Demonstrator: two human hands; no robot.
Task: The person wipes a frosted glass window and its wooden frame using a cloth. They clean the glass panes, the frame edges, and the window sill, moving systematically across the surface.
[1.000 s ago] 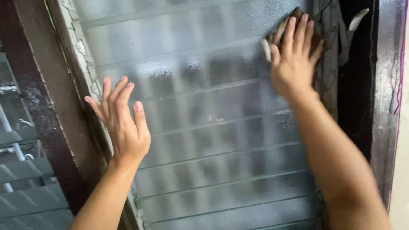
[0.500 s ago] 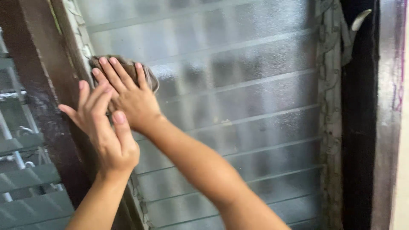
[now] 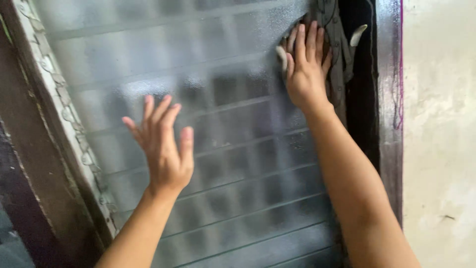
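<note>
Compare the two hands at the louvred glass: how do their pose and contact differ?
The right hand presses flat on a cloth near the window's right frame; the left hand holds nothing. The right hand sits high, the left hand lower, fingers spread. Both face the frosted glass with open palms.

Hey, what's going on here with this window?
A person is wiping a frosted glass louvre window. The right hand presses a cloth, mostly hidden under the palm, flat against the glass near the window's upper right edge. The left hand is open, fingers spread, at the slats lower left, holding nothing.
</note>
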